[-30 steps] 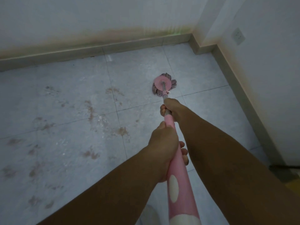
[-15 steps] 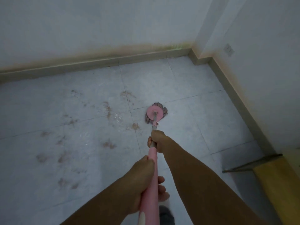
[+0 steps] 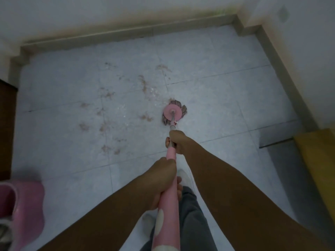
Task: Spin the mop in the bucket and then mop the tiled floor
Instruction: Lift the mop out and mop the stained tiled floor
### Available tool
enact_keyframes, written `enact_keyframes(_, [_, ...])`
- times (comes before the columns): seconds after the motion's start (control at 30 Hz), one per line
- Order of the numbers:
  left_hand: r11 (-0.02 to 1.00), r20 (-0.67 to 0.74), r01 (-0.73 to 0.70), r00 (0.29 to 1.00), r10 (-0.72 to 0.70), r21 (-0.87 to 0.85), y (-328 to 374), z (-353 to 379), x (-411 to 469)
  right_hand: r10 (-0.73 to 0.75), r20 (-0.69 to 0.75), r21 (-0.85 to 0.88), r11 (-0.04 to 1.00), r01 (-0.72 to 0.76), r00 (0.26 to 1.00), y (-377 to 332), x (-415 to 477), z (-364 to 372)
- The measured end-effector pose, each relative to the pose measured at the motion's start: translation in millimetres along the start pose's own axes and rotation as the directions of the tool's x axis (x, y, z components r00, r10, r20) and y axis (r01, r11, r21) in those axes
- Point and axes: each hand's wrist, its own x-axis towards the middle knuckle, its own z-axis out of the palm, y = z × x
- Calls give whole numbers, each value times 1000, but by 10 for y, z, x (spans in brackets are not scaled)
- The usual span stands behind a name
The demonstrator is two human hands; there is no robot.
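Observation:
A pink mop handle (image 3: 168, 201) runs from the bottom of the view up to a round pink mop head (image 3: 173, 113) with grey strands, resting on the pale tiled floor (image 3: 217, 105). My right hand (image 3: 176, 141) grips the handle low down, near the metal part of the shaft. Higher up the handle, my left hand (image 3: 161, 180) is closed around the pink part. Brown dirt smears (image 3: 107, 124) lie on the tiles left of the mop head. The pink mop bucket (image 3: 23, 211) stands at the lower left edge.
Walls with a grey skirting board (image 3: 126, 33) close off the far side and the right side. A yellow-brown object (image 3: 319, 160) sits at the right edge, a dark brown one (image 3: 7, 127) at the left. My grey trouser leg (image 3: 192, 220) and light shoes show below the hands.
The mop head has been drawn back from near the far corner toward me, across the tiles. The view has pulled back, so the bucket and my legs now show.

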Motion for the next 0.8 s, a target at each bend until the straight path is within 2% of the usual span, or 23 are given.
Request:
enact_keyframes(0.13, [994, 74, -84, 993, 89, -64, 314, 11, 139, -68, 35, 150, 987, 62, 997, -274, 194, -57])
enact_keyframes(0.23, [975, 100, -138, 983, 157, -176, 611, 75, 322, -92, 28, 217, 972, 84, 995, -664, 456, -72])
enact_keyframes(0.3, [978, 117, -113, 984, 134, -175, 801, 104, 466, -61, -4, 201, 978, 60, 998, -939, 651, -32])
enact_keyframes(0.4, [992, 105, -99, 989, 107, -85, 1093, 124, 677, -50, -51, 144, 988, 57, 997, -1325, 987, 19])
enact_keyframes(0.57, [978, 79, -188, 978, 195, -89, 1556, 127, 884, -90, -75, 63, 994, 95, 993, -1815, 1288, 162])
enact_keyframes(0.8, [981, 62, -184, 980, 188, -63, 1601, 80, 827, -71, -28, 24, 997, 72, 997, -1828, 1111, 219])
